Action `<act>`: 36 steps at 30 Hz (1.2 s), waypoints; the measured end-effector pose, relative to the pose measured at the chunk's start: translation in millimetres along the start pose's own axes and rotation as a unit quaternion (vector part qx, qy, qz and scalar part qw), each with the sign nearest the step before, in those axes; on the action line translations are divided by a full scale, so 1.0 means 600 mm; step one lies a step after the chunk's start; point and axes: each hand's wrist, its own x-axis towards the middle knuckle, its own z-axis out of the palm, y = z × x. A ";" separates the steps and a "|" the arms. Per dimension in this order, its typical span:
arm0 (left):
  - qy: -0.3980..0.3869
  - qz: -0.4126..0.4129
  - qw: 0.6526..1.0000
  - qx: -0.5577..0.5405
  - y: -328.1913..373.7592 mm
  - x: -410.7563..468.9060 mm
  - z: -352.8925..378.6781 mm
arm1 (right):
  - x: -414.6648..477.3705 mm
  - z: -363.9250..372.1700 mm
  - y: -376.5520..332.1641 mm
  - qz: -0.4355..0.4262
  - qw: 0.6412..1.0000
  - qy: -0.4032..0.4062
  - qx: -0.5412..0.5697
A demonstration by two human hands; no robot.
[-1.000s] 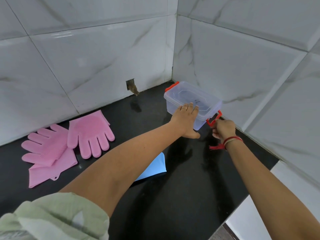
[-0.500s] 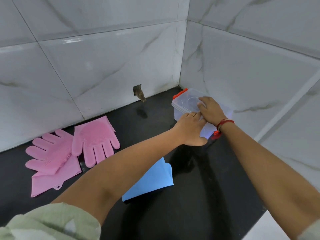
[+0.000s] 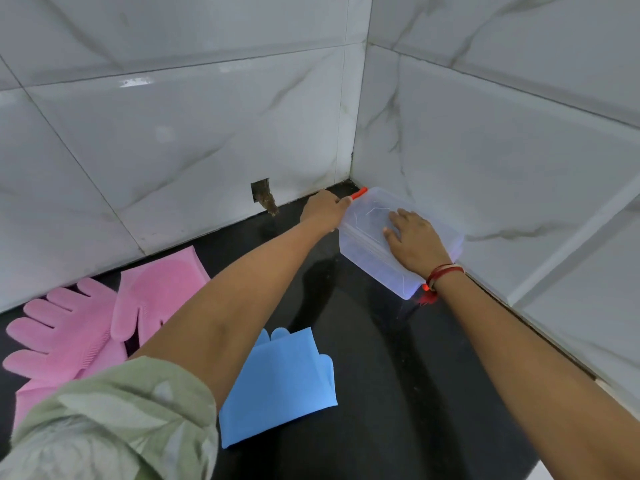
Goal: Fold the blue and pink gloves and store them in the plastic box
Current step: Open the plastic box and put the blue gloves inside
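A clear plastic box (image 3: 370, 265) with a lid and red clips stands in the corner of the black counter. My right hand (image 3: 414, 242) lies flat on its lid, fingers spread. At the box's far end, my left hand (image 3: 323, 209) has its fingers on the red clip (image 3: 358, 194). Two pink gloves (image 3: 104, 313) lie flat at the left, partly overlapping. A folded blue glove (image 3: 280, 382) rests on the counter between my arms, partly under my left forearm.
White marble-look tiled walls (image 3: 207, 133) meet at the corner just behind the box. A small hole with a stub (image 3: 265, 199) sits in the back wall near the counter. The counter's front edge (image 3: 540, 465) runs at the lower right.
My right hand left the near red clip and came to lie flat on the lid. My left hand moved from the box's near side to the far red clip.
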 end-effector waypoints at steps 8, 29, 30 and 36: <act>-0.060 -0.119 0.965 -0.226 -0.020 0.027 0.007 | 0.004 0.009 0.002 -0.002 1.000 0.013 -0.013; -0.082 -0.318 0.812 -0.483 -0.042 0.028 0.057 | 0.202 -0.063 -0.120 -0.272 0.858 -0.212 -0.381; -0.076 -0.317 0.816 -0.478 -0.042 0.029 0.057 | 0.207 -0.064 -0.125 -0.276 0.851 -0.214 -0.393; -0.048 -0.309 0.814 -0.489 -0.043 0.033 0.066 | 0.210 -0.065 -0.126 -0.305 0.837 -0.213 -0.401</act>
